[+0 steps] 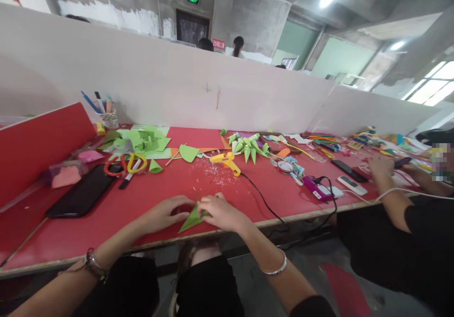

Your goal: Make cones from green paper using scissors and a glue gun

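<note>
At the far left, a red board (46, 151) is seen standing on the red surface (120, 213), with a bag of pink material (67, 175) placed just beside it. A black phone (83, 192) is laid flat nearby, its upper end partly covered by the orange handle of one of the scissors (135, 163). Behind these, a patterned cup (109, 118) is filled with pens, and a heap of cut green paper (145, 140) is spread to its right. A small green cone (155, 167) is set in front of the heap.

At the front edge, the left hand (165, 214) is held with thumb and fingers parted, its tips beside the folded green paper (191, 221). That folded piece, pointed toward the person, is pinched at its right part by the fingers of the right hand (220, 213).

Beyond the hands, a yellow glue gun (227, 162) is laid among white scraps, with a cluster of green cones (250, 148) placed behind it. Farther right, a purple box (317, 189) is joined to a black cord, and a dark phone (349, 171) is laid near a white remote (352, 185). At the far right, another person's hands (383, 168) are seen over the surface.
</note>
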The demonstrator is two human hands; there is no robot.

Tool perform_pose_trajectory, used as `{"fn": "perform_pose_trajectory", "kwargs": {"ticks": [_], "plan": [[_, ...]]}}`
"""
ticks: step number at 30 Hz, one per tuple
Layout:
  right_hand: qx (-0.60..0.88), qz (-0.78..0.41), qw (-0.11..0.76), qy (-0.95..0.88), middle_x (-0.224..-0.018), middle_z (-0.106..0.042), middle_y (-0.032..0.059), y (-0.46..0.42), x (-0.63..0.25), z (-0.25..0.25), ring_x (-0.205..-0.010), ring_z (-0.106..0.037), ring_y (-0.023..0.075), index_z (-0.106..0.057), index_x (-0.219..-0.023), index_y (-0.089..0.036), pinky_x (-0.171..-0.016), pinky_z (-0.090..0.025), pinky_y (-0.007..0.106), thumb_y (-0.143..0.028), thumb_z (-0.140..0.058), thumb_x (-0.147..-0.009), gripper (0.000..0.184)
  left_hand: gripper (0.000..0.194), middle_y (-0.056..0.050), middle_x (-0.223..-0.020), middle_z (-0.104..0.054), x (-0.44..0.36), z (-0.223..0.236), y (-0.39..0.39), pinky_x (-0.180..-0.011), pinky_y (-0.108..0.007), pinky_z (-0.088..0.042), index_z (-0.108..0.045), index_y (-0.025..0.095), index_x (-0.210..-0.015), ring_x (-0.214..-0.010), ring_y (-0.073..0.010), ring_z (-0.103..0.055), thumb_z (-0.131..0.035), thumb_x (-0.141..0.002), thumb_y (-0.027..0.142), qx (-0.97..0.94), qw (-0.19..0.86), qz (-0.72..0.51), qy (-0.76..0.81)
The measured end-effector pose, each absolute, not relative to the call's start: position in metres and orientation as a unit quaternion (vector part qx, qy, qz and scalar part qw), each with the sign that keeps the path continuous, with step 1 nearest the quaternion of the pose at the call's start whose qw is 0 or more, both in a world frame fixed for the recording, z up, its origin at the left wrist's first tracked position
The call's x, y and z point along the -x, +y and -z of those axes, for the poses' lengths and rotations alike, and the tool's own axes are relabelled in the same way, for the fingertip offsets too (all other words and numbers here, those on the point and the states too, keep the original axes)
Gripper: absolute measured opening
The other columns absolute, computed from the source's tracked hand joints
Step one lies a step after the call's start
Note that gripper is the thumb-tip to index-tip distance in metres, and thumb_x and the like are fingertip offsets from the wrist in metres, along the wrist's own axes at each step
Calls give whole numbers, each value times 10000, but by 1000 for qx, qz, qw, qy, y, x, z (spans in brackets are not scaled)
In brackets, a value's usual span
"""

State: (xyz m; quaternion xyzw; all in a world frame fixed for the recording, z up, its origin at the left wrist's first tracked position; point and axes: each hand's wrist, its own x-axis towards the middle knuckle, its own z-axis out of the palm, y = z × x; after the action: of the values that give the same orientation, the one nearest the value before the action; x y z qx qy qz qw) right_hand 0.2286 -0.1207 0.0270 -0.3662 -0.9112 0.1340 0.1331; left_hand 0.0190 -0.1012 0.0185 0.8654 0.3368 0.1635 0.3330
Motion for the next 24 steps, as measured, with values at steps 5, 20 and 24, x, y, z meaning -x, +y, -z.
{"fn": "perform_pose_trajectory", "kwargs": {"ticks": [5, 20, 24], "plan": [[377, -67, 237, -893, -843, -588, -22, -105, -226, -46, -816, -516, 114, -531, -792, -195, -823, -251, 307, -114, -509, -792, 84, 436, -45, -877, -624, -20, -31, -81, -722, -278, -443, -507, 151, -1101, -744, -160, -565, -296, -857, 444, -787, 402, -190, 429], [305, 226, 257, -889, -970, -592, 4, -24, -227, -43, -917, -460, 140, -573, -816, -213, -906, -253, 331, -140, -338, -895, 258, 420, 6, -491, -503, -44, -36, -28, -540, -242, -396, -467, 171, -517, -518, -132, -472, -351, -774, 482, -722, 375, -331, 479], [275, 258, 240, -895, -942, -590, 6, -18, -228, -35, -875, -449, 141, -579, -784, -217, -894, -292, 314, -141, -329, -898, 285, 423, 33, -453, -379, -42, -24, -17, -465, -234, -329, -369, 186, -504, -464, -112, -385, -331, -757, 523, -705, 363, -344, 503]]}}
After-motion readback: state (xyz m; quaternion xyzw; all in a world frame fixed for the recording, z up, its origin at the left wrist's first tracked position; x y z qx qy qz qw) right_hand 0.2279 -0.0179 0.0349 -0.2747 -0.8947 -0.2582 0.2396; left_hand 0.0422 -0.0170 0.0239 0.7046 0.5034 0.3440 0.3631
